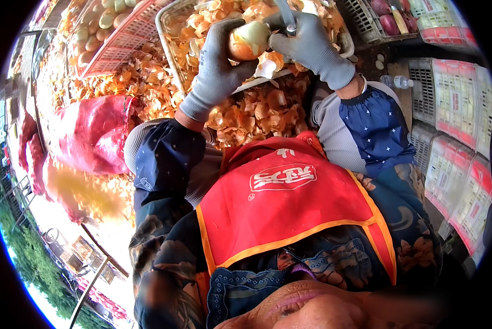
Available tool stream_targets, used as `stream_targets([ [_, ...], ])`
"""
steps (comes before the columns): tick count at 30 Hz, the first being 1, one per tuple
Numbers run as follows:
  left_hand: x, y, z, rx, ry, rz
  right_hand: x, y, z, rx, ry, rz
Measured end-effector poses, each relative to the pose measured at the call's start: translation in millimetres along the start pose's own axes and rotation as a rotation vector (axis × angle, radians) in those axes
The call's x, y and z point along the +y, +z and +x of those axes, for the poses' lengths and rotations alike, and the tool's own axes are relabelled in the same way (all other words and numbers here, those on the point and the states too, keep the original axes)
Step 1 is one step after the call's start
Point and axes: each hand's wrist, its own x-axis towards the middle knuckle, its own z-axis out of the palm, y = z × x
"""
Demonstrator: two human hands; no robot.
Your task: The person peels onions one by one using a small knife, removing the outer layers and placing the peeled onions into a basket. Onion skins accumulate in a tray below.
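Okay, left hand (217, 66) clamped on onion (249, 41) above the skin-filled crate (165, 41), right hand (311, 46) gripping a metal tool (286, 15), maybe a knife, edge unclear, so slipping off smooth onion could nick the left hand.

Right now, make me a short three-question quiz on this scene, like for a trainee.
1. True or false: the left hand and right hand wear grey gloves.
2. Where does the clear bottle lie? A) On the person's left. B) On the person's right.
3. Fill in: the left hand holds a partly peeled ____.
Key: 1. True. 2. B. 3. Onion.
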Motion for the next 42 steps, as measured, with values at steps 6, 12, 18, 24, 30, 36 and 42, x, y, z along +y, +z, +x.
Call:
stream_targets([
  [6,6.5,-2.9,-1.4,0.029,-0.056,-0.165,11.6,5.3,8.3,-0.045,0.076,0.225],
  [12,0.7,-4.9,-1.1,0.064,-0.048,-0.135,0.0,-12.1,-0.1,-0.141,-0.02,0.08],
  [18,0.1,-5.9,3.5,0.024,0.093,0.147,-6.7,-5.7,-0.3,-0.066,-0.048,-0.192],
  [24,4.9,1.7,-1.4,-0.023,-0.334,-0.659,10.6,-6.4,0.0,-0.135,0.04,0.613],
  [30,2.1,-1.5,0.8,-0.136,-0.459,-0.944,7.1,-15.2,-9.4,-0.046,-0.181,0.716],
  [36,9.2,11.2,1.2,-0.048,-0.539,-1.339,-1.0,-12.4,-10.4,-0.233,-0.14,0.869],
  [42,4.5,6.6,0.5,-0.02,-0.562,-1.653,6.2,-34.4,3.3,-0.336,-0.116,1.477],
])
